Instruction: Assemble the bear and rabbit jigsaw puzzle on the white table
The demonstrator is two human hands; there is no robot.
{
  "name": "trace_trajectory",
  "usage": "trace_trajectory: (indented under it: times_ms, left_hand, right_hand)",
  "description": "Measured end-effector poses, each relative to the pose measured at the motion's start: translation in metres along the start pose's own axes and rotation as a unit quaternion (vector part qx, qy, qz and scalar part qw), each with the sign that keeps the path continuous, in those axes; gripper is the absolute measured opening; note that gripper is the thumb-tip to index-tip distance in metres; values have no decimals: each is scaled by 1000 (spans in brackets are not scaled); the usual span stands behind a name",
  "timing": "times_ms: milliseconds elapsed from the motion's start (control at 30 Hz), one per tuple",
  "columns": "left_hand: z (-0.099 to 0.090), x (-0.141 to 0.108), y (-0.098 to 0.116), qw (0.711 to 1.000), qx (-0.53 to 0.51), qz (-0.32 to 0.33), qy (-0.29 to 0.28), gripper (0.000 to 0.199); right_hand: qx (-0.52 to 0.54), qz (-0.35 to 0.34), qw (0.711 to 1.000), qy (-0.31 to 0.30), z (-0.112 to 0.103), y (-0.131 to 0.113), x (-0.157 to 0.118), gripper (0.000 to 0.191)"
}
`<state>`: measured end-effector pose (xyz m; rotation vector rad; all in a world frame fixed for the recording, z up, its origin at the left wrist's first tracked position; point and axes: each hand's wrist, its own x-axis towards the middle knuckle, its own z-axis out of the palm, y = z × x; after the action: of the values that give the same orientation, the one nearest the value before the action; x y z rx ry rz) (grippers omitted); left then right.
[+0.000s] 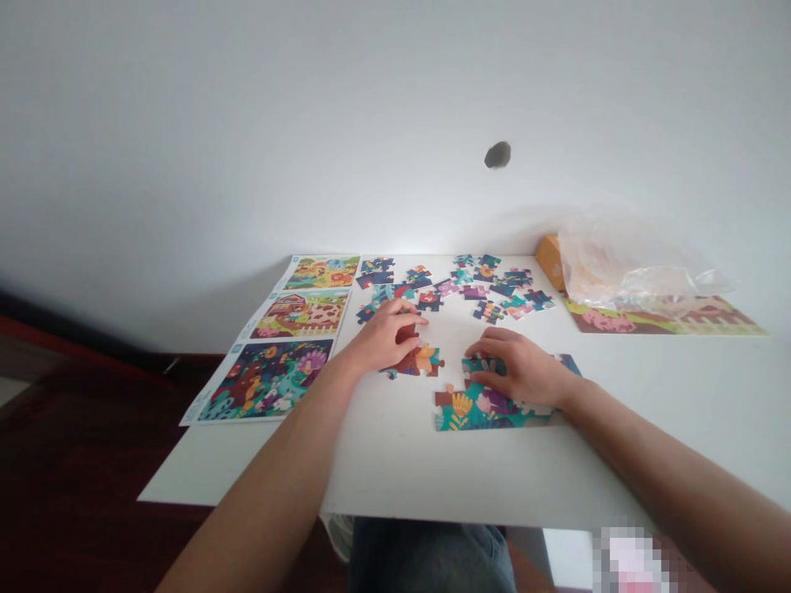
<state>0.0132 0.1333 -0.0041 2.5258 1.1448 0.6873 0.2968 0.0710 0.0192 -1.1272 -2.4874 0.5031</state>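
Gap between two puzzle chunks looks like the key relation. Small chunk [428,361] sits on the white table [395,461], under and just right of the left hand [381,336]; big chunk [461,413] lies to its right and slightly closer to the person, mostly under the right hand [517,368]. Chunks are near each other, apart, bare tabletop between. Big chunk's long axis runs left to right, its stepped left end facing the small one: near row reaches farther left, far row stops short. Small chunk's axis: can't tell, hand covers too much. Left hand: thumb and fingertips moderately apart, brown puzzle surface showing between; can't tell if it's pinching. Right hand: low on the big chunk, thumb and fingers parted, puzzle surface between; grip or light press, can't tell. Left hand is nearer the small chunk, right hand nearer the big one. Loose pieces [430,300] lie beyond both hands, the closest just past the left fingertips.
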Motion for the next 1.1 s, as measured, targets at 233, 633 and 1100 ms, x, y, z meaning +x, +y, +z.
trace_trajectory:
  times_ms: [233, 633, 1100]
  left_hand:
    - [-9, -2, 3, 997, 45, 1, -63, 37]
    - [-2, 0, 6, 994, 79, -27, -70, 45]
    - [1, -1, 12, 994, 76, -14, -72, 49]
  right_hand:
    - [3, -10, 1000, 4, 4, -1, 0, 30]
    - [-7, -5, 1000, 4, 4, -1, 0, 36]
    - [-10, 6, 1000, 2, 6, 2, 2, 39]
